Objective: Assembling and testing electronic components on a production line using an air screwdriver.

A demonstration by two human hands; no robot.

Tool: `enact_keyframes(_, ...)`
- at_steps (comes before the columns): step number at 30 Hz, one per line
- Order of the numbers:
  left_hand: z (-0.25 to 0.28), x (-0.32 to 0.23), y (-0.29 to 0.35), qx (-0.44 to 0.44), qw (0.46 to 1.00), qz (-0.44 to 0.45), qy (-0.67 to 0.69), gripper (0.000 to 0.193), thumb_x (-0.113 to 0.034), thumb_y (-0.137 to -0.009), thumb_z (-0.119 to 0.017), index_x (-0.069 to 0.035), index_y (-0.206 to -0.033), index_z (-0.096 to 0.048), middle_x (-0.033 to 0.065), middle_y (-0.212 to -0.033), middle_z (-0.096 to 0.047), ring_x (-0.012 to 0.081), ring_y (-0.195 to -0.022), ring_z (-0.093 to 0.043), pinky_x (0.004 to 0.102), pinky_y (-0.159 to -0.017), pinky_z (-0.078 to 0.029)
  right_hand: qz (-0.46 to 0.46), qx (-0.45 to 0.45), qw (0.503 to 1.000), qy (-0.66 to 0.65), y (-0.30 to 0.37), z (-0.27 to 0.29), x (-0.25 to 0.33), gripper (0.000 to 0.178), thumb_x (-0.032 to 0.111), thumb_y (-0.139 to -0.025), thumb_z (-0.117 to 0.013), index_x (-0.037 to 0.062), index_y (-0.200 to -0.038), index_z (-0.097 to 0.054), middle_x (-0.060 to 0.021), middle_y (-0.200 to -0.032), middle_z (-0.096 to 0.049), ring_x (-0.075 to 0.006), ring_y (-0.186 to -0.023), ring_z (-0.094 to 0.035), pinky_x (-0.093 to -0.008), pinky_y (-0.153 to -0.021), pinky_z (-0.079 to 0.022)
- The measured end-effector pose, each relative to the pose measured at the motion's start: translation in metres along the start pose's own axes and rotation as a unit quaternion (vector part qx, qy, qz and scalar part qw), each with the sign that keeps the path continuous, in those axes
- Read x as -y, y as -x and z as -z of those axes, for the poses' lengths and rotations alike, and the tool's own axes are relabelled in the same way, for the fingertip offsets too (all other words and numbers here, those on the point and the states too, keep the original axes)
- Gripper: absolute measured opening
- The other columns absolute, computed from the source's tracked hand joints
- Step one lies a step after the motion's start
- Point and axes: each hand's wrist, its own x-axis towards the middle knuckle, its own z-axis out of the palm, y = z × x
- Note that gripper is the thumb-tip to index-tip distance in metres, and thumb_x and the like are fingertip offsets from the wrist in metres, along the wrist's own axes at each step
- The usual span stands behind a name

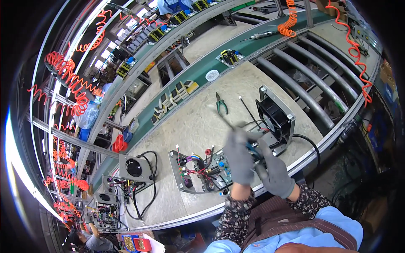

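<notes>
My left hand (239,158) and my right hand (275,172), both in grey gloves, are close together above a metal chassis and blurred by motion. The fingers of both are curled. Between them shows a teal and dark object (261,172), too smeared to name. A blurred dark rod (224,119) sticks out up-left from my left hand. Under and left of the hands lies a circuit board (223,168) with coloured wires, beside a grey metal housing (180,172). A black fan (273,114) stands upright in a metal panel just beyond my right hand.
Green-handled pliers (221,105) lie on the metal worktable (190,122). More fan housings (134,167) with black cables stand to the left. Beyond run a green conveyor (202,78) and, at right, metal rollers (295,90). A co-worker (96,239) sits at the lower left.
</notes>
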Motion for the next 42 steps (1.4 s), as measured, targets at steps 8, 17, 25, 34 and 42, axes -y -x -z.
enact_keyframes(8,0.044,0.079,-0.275,-0.232,0.808,0.038,-0.540,0.025,-0.015,-0.087,-0.045,0.002,-0.099,-0.060,0.0160,-0.091,-0.065,0.0252,-0.082,-0.063,0.0340,-0.062,-0.048,-0.075,-0.093,0.986,0.115,0.073,0.021,-0.082,0.034,0.012,-0.076,-0.055,-0.0001,-0.107,-0.050,-0.0123,-0.089,-0.056,-0.0288,-0.080,-0.053,-0.0393,-0.072,-0.042)
enact_keyframes(17,0.062,0.198,-0.383,-0.167,0.848,0.087,-0.496,0.030,-0.013,-0.075,-0.056,0.003,-0.100,-0.061,0.0232,-0.102,-0.061,0.0347,-0.095,-0.059,0.0392,-0.080,-0.047,-0.114,-0.029,0.959,0.257,0.100,0.014,-0.107,0.030,0.013,-0.068,-0.058,0.0069,-0.098,-0.056,-0.0123,-0.086,-0.057,-0.0319,-0.079,-0.052,-0.0395,-0.075,-0.038)
enact_keyframes(25,0.071,0.222,-0.417,-0.126,0.814,0.040,-0.565,0.028,-0.011,-0.072,-0.060,0.002,-0.096,-0.063,0.0232,-0.100,-0.061,0.0360,-0.096,-0.058,0.0406,-0.081,-0.047,-0.121,0.006,0.970,0.209,0.090,0.020,-0.097,0.027,0.006,-0.069,-0.056,0.0032,-0.096,-0.059,-0.0176,-0.075,-0.059,-0.0361,-0.062,-0.059,-0.0399,-0.053,-0.046)
enact_keyframes(34,0.078,0.143,-0.403,0.022,0.763,0.122,-0.635,0.042,-0.031,-0.066,-0.067,-0.004,-0.099,-0.065,0.0182,-0.109,-0.059,0.0324,-0.102,-0.057,0.0375,-0.084,-0.046,-0.076,-0.024,0.951,0.298,0.103,0.014,-0.115,0.020,0.011,-0.069,-0.060,0.0094,-0.089,-0.061,-0.0146,-0.091,-0.058,-0.0344,-0.081,-0.054,-0.0430,-0.073,-0.041)
enact_keyframes(42,0.092,-0.026,-0.392,0.199,0.747,0.068,-0.630,0.049,-0.028,-0.073,-0.065,-0.013,-0.118,-0.055,0.0086,-0.090,-0.066,0.0194,-0.075,-0.062,0.0305,-0.066,-0.051,-0.027,-0.084,0.960,0.267,0.075,0.007,-0.117,0.010,0.009,-0.071,-0.058,0.0103,-0.080,-0.061,-0.0057,-0.072,-0.057,-0.0248,-0.066,-0.051,-0.0358,-0.061,-0.038)
